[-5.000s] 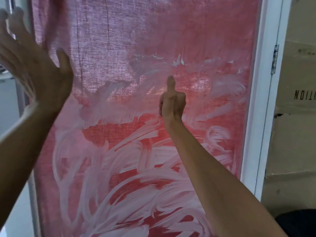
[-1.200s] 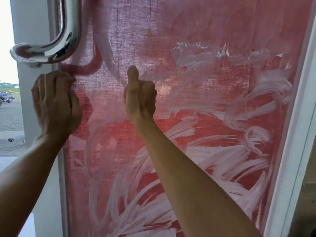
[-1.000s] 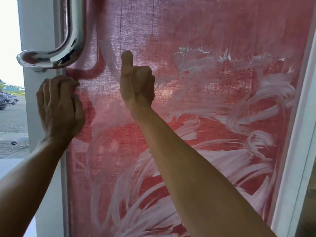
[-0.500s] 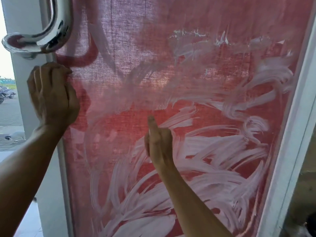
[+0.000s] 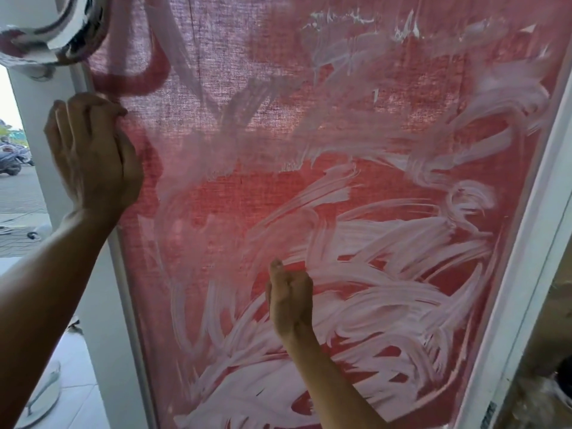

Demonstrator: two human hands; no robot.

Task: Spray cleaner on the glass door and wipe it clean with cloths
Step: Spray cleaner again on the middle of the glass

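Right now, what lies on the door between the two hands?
In the head view, only glass door with thin hazy smears and red cloth behind lies between left hand and right hand.

No readable text anywhere in view.

The glass door (image 5: 340, 196) shows only white smears of cleaner over red cloth, with no letters, labels or numbers on it; its white frame (image 5: 523, 274) and the chrome handle (image 5: 62, 35) at the top left corner carry no brand or sign either.
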